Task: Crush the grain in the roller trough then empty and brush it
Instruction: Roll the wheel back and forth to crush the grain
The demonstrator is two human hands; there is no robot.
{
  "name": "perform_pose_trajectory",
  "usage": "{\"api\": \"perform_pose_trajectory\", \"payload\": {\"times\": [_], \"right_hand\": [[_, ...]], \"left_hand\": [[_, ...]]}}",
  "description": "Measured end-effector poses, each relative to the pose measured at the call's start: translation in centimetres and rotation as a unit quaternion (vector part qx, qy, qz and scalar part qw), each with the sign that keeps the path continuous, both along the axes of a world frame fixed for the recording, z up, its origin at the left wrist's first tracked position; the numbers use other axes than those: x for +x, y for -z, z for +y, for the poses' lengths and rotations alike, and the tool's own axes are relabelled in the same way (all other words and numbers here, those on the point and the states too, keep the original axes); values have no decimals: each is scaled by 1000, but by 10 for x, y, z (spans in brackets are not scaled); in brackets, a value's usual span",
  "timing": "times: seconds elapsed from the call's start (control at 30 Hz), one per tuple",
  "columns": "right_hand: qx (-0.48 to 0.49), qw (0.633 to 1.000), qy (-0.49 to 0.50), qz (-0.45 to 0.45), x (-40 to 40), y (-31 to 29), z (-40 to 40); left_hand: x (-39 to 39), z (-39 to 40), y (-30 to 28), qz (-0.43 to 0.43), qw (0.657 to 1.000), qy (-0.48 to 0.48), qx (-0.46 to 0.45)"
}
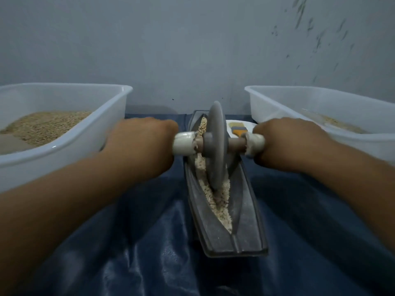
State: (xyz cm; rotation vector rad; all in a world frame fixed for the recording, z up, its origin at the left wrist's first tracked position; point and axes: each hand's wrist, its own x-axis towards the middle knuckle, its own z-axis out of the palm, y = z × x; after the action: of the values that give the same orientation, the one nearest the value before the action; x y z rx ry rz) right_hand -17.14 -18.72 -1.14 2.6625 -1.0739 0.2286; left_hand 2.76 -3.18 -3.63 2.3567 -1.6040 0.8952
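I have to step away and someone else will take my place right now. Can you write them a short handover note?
Left hand grips the left handle of the roller wheel; right hand grips the right handle.
The wheel stands in the trough, which lies lengthwise on the blue cloth and holds partly crushed grain.
Left tub holds whole grain; right tub holds a little pale material.
Brush lies on a white plate behind the trough.
Done: crushing is under way.
Left: finish crushing, empty the trough, brush it.
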Motion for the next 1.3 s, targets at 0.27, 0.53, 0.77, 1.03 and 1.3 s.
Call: {"api": "perform_pose_trajectory", "payload": {"times": [0.27, 0.53, 0.77, 1.03, 1.3], "right_hand": [[-123, 988, -1, -95, 57, 6, -58], [-56, 998, -13, -26, -1, 1, 5], [-30, 999, -7, 31, -52, -27, 61], [-52, 999, 4, -16, 8, -1, 2], [-58, 994, 1, -92, 49, 10, -51]], "left_hand": [[42, -62, -3, 19, 999, -26, -29], [-1, -3, 5, 16, 1000, 6, -16], [-25, 50, -5, -18, 1000, 17, 7], [4, -7, 6, 32, 999, -35, 9], [35, -60, -10, -7, 1000, -26, -14]]}}
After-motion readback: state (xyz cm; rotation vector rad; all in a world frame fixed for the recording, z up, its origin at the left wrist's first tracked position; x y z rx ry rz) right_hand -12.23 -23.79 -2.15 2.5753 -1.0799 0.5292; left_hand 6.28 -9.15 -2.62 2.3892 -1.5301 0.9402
